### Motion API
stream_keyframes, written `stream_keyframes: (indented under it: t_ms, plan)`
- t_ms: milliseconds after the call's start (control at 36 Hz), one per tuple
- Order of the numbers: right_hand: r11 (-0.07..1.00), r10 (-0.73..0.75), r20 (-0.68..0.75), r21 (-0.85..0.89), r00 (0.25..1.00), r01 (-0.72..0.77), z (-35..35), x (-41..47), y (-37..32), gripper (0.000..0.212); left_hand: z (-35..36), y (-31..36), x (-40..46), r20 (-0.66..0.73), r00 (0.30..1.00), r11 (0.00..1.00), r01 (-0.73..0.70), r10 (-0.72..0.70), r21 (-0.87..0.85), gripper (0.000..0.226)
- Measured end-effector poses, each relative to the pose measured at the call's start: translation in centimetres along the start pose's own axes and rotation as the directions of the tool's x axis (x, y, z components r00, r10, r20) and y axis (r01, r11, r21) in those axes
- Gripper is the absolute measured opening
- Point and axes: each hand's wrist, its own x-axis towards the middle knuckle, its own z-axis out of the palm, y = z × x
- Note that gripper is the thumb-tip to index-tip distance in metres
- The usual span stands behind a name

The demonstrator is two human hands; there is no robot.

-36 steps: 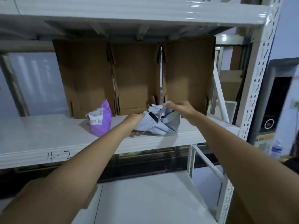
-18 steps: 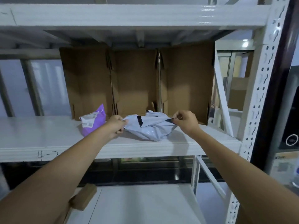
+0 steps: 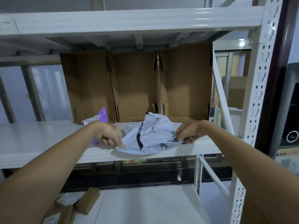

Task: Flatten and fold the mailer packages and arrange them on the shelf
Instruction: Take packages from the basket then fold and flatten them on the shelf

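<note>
A crumpled pale grey mailer with a black strip and handwriting lies near the front edge of the white shelf. My left hand pinches the mailer's left edge, fingers curled. My right hand pinches its right edge, so the bag is stretched between both hands. Behind my left hand sits a purple mailer with a white label, partly hidden by my wrist.
Three open brown cardboard boxes stand side by side at the back of the shelf. A white perforated upright bounds the right side. On the lower shelf, small brown boxes lie at the left.
Both hands have pulled the grey mailer apart from a bunched lump into a wider, flatter shape and drawn it toward the shelf's front edge.
</note>
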Motion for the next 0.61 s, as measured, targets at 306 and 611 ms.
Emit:
stream_keyframes:
  t_ms: [306,611]
  plan:
    - [0.896,0.083,-0.468,0.421,0.88,0.14,-1.2,2.8,-0.9,0.058,-1.1,1.6,1.6,-0.255,0.95,0.919,0.068,-0.179,-0.389,0.059]
    - [0.798,0.249,-0.512,0.59,0.822,0.125,-0.4,7.1,-3.7,0.04,0.3,1.2,7.6,-0.577,0.795,0.651,-0.339,-0.187,-0.679,0.036]
